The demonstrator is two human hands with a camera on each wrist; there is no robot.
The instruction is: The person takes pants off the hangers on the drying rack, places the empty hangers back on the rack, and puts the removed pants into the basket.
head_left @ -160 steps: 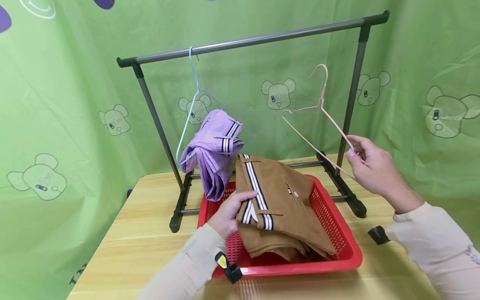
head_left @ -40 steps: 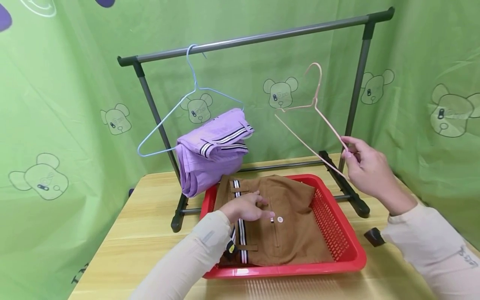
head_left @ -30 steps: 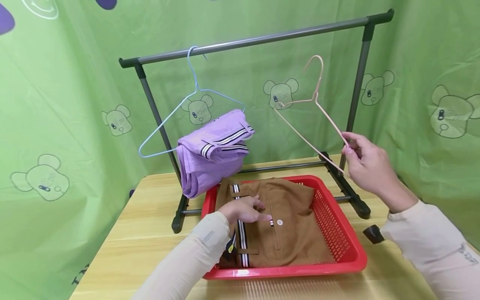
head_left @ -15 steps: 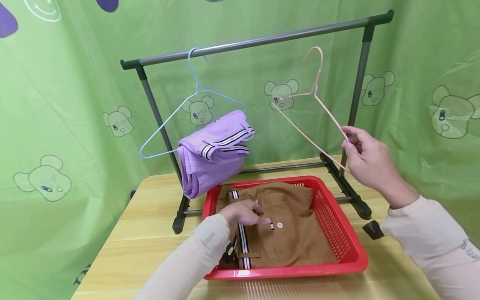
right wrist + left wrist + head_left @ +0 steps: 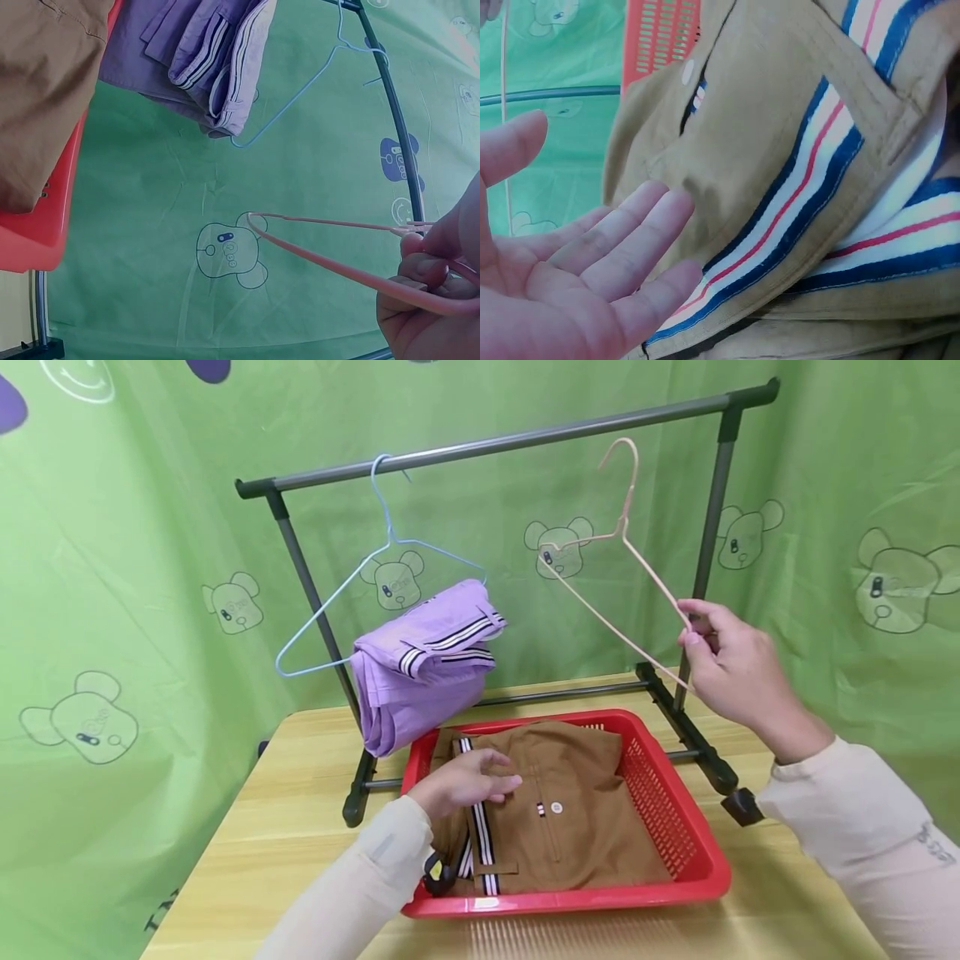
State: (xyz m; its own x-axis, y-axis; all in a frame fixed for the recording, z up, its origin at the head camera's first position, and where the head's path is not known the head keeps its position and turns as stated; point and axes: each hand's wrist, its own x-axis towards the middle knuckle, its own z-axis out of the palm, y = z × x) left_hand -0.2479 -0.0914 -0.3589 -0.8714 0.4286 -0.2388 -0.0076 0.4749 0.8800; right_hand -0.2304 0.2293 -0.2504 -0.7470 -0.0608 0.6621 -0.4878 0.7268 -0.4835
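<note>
Brown trousers [image 5: 588, 835] with a striped waistband lie folded in a red basket [image 5: 607, 906]. Above their waistband is my left hand [image 5: 465, 781], its fingers loosely extended and holding nothing. The left wrist view shows that palm and fingertips [image 5: 679, 206] beside the brown cloth; I cannot tell whether they touch it. My right hand [image 5: 738, 668] pinches one side of a pink wire hanger [image 5: 625, 518], its hook just below the rail. Nothing hangs on this hanger. Purple trousers [image 5: 420, 677] hang folded over a blue hanger [image 5: 313, 620] at left.
A grey rack [image 5: 510, 442] stands on the wooden table [image 5: 262, 827] behind the basket, and the blue hanger hooks over its rail. Its black right foot [image 5: 693, 743] lies near the basket's right side. A green curtain [image 5: 150, 568] with bear drawings surrounds the table.
My left hand laid the brown trousers down in the basket, then drew back slightly left off them. The right hand has raised the pink hanger. The purple trousers' hanger has turned to face me.
</note>
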